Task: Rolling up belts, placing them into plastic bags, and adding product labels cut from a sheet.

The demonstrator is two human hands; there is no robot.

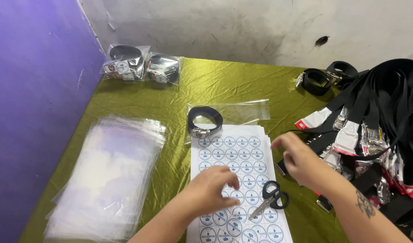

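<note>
Nearest us, our left hand (214, 185) presses loose fingers on the sticker sheet (236, 180) beside the scissors (272, 198); our right hand (299, 162) hovers open, holding nothing. Beyond lies one coiled belt (204, 121) half-bagged, two bagged belts (141, 67) finished at the back, and many loose belts (377, 130) left.

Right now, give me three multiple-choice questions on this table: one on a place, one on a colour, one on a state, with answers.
1. Where do the scissors lie?
A. on the sticker sheet
B. on the bag stack
C. on the belts
2. What colour is the cloth?
A. red
B. olive green
C. white
3. What does the left hand do?
A. grips the scissors
B. rests fingers on the sheet
C. lifts a bag

A: black handles lie on the sheet's right edge. B: green shows around everything. B: fingertips touch the stickers.
</note>
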